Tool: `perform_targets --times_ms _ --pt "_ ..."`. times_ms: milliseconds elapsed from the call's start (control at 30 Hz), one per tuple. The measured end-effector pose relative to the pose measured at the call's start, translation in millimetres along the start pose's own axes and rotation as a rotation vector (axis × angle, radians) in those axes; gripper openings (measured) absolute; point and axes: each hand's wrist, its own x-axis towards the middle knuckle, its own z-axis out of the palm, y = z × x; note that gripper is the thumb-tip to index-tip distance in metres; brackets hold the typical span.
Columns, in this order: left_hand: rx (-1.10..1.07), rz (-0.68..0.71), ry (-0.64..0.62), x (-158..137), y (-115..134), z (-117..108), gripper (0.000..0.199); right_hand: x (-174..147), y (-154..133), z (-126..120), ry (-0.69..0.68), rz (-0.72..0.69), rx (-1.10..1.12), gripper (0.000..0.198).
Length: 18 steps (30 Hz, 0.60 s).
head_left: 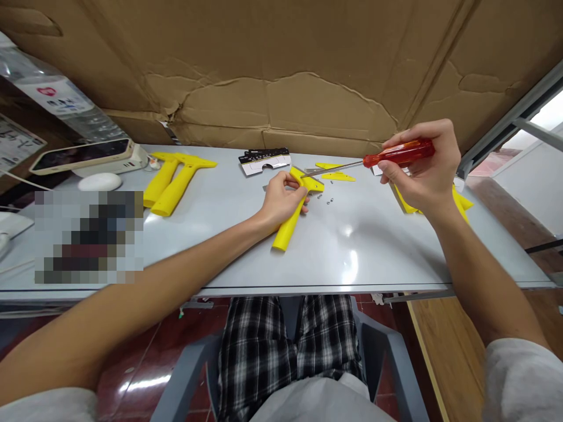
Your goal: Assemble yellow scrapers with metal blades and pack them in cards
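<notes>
My left hand [284, 198] is closed around the head end of a yellow T-shaped scraper handle [285, 231], its grip slanting down toward me. A thin metal edge shows beside the fingers. In my right hand [433, 167] is a screwdriver with a clear red handle [402, 153]. The screwdriver's tip meets the head of the yellow handle near my left fingers; whether it sits in a screw I cannot tell. Several small screws [329, 201] lie just right of the handle. Behind them rests a flat yellow plate [338, 175].
Two more yellow handles [176, 181] lie at the left, near a phone [83, 157] on a stand and a white mouse [100, 182]. Black and white cards [266, 161] lie at the back before a cardboard wall [281, 70]. More yellow parts [461, 202] are partly hidden behind my right hand.
</notes>
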Motion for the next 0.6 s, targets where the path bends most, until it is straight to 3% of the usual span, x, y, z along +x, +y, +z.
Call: perform_targets --times_ms 267,600 --pt "0.004 0.008 0.001 -1 -1 -1 0.028 -3 13 -5 0.013 0.094 -0.068 0.053" --pt "0.005 0.005 0.0 -2 1 1 0.026 0 19 -1 0.109 -0.059 -0.124 0.059"
